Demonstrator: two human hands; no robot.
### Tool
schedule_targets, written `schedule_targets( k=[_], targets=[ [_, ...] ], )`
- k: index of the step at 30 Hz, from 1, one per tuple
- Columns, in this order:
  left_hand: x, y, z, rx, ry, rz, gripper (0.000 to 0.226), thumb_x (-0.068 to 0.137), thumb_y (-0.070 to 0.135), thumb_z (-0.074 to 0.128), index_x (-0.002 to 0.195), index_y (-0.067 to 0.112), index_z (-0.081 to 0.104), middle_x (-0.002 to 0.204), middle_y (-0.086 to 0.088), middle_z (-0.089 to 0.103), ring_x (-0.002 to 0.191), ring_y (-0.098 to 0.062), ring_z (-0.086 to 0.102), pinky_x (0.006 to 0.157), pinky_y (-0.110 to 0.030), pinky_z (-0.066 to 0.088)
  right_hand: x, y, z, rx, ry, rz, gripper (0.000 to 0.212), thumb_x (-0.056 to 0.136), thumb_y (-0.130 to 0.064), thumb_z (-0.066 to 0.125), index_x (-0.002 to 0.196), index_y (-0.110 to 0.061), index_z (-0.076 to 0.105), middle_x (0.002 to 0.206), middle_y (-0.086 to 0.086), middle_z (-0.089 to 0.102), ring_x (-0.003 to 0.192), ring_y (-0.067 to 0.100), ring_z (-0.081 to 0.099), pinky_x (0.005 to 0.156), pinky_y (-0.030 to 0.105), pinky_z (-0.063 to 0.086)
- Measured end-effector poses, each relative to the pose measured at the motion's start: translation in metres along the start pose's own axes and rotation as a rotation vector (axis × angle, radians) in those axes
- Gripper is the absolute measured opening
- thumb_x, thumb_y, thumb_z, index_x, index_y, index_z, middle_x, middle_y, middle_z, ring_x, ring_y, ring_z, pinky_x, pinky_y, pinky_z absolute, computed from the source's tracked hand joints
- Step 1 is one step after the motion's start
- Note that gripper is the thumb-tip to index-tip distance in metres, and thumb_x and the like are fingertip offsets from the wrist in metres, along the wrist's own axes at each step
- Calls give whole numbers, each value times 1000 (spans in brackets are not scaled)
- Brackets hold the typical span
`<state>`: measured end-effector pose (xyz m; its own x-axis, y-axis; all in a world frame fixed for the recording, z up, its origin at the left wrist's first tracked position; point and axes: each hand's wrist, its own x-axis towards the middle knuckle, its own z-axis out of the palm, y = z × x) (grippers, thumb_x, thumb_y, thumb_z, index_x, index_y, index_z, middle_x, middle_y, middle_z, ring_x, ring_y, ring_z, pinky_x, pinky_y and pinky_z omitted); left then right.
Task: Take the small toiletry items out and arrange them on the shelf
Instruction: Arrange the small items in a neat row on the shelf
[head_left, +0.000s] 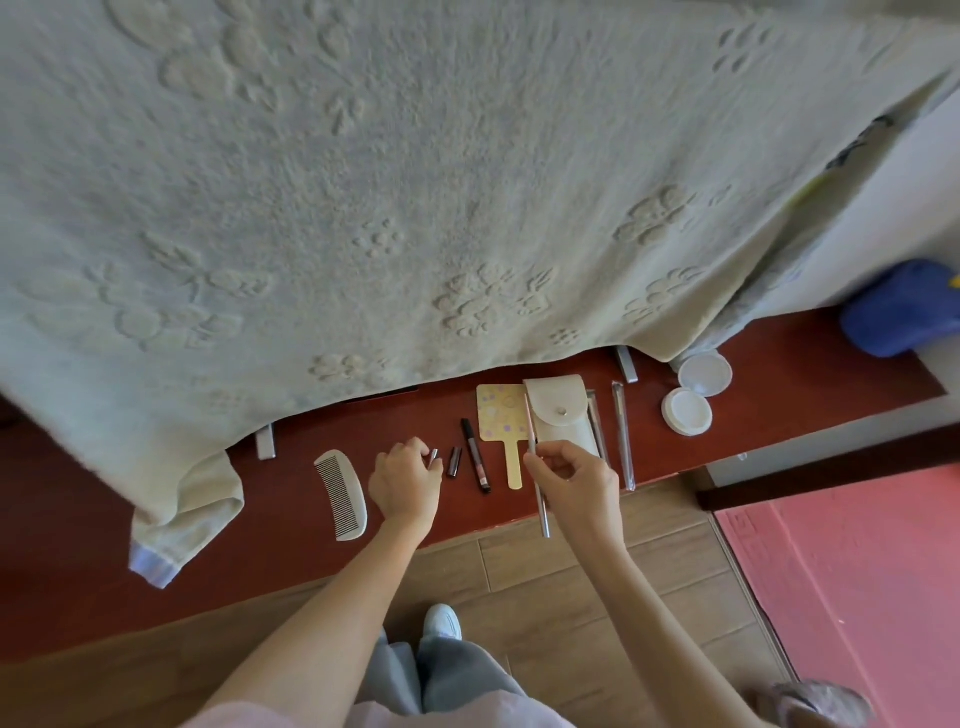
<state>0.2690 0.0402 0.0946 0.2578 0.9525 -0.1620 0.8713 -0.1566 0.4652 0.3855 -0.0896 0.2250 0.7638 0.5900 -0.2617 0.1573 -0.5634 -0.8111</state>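
On the dark red shelf (291, 499) lies a row of small items: a white comb (341, 494), a short dark tube (455, 461), a black pen-like stick (476, 455), a yellow hand mirror (503, 422) and a white snap pouch (561, 415). My left hand (406, 480) curls its fingers round a small silver-ended tube (433, 457) standing on the shelf. My right hand (574, 486) pinches a thin pink and silver pencil (535, 467) that lies slanted over the pouch's left edge and past the shelf's front edge.
A big pale towel (415, 182) hangs over the shelf's back. Two clear-wrapped sticks (622, 436) lie right of the pouch, then a round white jar (687, 412) and its lid (704, 374). A blue bag (901, 309) sits far right. Wood floor and a pink mat (852, 587) lie below.
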Motion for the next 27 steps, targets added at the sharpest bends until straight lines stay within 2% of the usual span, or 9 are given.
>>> schedule_targets(
  k=[5,7,10,12,15,18,24,27],
  targets=[
    [1,1,-18,-62,-43,4,23,84,39,65,99,22,67,95,4,66,90,-21,59,64,-31,45,5,-16,1,47,0,-32,5,84,-28,70,88,-26,72,72,-8,69,68,8,65,64,25,53],
    [1,7,-33,-160,-72,64,24,87,37,61,106,22,64,99,7,65,93,-17,60,68,-31,47,7,-25,2,75,-9,-44,3,84,-28,70,83,-31,69,72,-8,70,70,9,66,69,31,57],
    [-7,20,-72,-268,-113,212,25,92,37,55,112,24,63,101,10,65,91,-10,62,74,-32,50,9,-39,3,121,-33,-58,1,83,-29,71,83,-30,70,74,-6,71,71,10,68,74,37,58],
    [-18,29,-102,-379,-129,294,24,92,37,56,112,24,64,98,11,66,87,-7,63,77,-33,53,9,-51,5,177,-51,-69,2,83,-28,71,82,-29,70,73,-5,72,70,10,70,73,36,59],
    [-37,37,-142,-537,-156,362,24,89,35,63,109,24,66,92,12,67,84,-5,64,79,-31,54,4,-70,8,307,-100,-77,3,85,-23,70,86,-20,71,76,2,73,75,16,71,67,25,56],
    [-50,37,-166,-535,-87,429,26,80,31,74,105,24,69,87,11,69,78,-3,65,75,-26,55,-3,-85,13,425,-157,-79,11,86,-17,69,92,-9,70,80,7,73,73,14,70,61,16,51],
    [-54,30,-177,-461,95,444,19,74,18,80,90,24,73,76,11,70,66,-4,65,65,-35,57,-12,-98,28,576,-240,-72,14,83,-17,72,91,-6,70,81,10,73,75,20,70,73,27,56],
    [-52,22,-179,-385,170,463,16,75,16,78,87,24,74,74,11,71,64,-6,66,62,-36,56,-17,-100,34,587,-267,-59,16,84,-18,71,94,-5,69,82,9,74,77,19,71,72,24,56]
  ],
)
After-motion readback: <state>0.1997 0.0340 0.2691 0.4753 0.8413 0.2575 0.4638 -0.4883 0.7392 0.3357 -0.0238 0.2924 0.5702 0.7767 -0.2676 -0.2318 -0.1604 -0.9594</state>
